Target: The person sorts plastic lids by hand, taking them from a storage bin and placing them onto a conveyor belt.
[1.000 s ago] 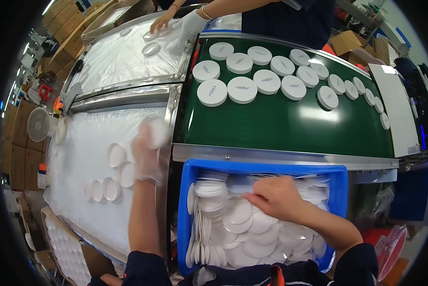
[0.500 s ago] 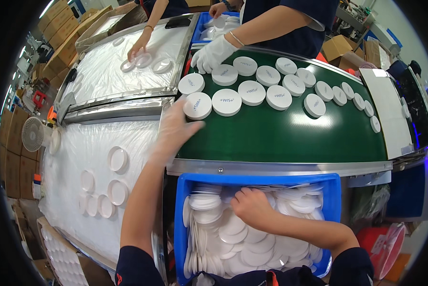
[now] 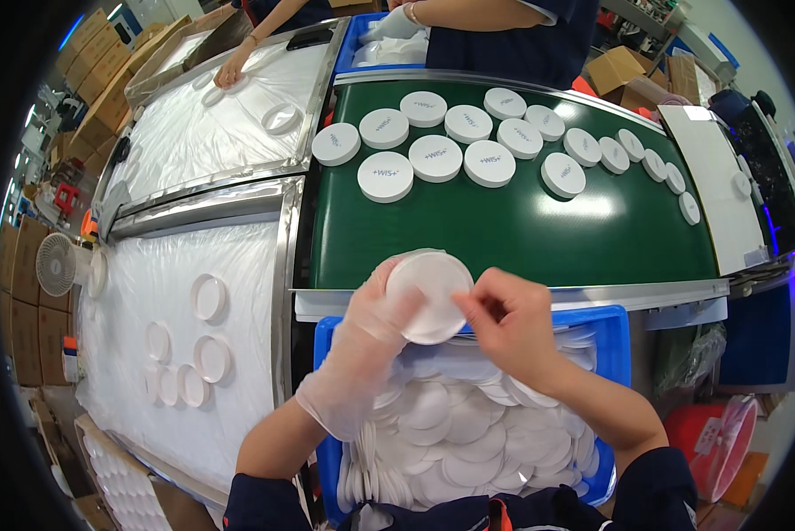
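Lid (image 3: 445, 285) held near blue bin (image 3: 617, 376)

Nearest, white discs (image 3: 482, 438) fill the bin. Your left hand (image 3: 360, 334) has drawn back, your right hand (image 3: 519, 329) lifted; both now meet at the lid. Left fingers grasp its left side; right fingers curl at its right edge, grip unclear. Beyond, printed lids (image 3: 435, 157) dot the green belt (image 3: 504, 226).

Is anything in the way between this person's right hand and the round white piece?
Nothing visible: the right hand is at the right edge of the round white piece, while the gloved left hand holds its left side.
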Action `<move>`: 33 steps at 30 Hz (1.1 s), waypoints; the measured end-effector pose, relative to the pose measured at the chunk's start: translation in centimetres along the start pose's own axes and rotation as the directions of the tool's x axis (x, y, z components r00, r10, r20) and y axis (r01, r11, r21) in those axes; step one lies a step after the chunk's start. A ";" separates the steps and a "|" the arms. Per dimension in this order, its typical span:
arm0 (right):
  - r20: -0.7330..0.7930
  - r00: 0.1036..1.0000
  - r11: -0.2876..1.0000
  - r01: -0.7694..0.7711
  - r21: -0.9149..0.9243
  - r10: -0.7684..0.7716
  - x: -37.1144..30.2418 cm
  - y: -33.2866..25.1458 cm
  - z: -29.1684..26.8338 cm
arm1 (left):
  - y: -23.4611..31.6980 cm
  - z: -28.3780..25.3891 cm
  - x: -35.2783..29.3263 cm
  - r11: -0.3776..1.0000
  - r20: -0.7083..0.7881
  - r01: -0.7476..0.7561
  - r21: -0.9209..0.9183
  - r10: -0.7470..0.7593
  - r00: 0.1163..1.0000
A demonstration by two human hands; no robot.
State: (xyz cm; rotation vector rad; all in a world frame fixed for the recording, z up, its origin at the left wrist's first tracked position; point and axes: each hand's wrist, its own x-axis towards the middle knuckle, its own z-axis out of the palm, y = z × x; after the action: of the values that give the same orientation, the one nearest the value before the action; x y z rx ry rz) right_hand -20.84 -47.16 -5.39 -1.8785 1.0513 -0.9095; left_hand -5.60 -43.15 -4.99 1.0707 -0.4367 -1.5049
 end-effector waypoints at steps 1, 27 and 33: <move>0.001 1.000 1.000 0.000 0.003 0.000 -0.3 -0.1 0.1 | -0.1 -0.3 -0.2 1.000 -0.002 0.000 0.001 0.000 1.000; 0.258 0.935 0.903 0.314 -0.294 -0.242 -2.1 0.3 -3.6 | 1.1 -2.5 13.6 -0.267 0.095 0.092 0.959 0.613 0.784; 0.018 0.949 0.816 -0.280 0.506 0.315 0.1 1.3 -5.6 | -0.8 2.4 4.6 0.987 0.398 -0.106 0.117 0.051 0.916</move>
State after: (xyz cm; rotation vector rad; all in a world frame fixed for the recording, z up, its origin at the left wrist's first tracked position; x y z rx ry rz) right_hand -26.04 -49.25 -4.04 -1.2159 0.9927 -0.9522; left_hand -7.50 -47.87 -6.07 0.8387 -0.8660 -1.6384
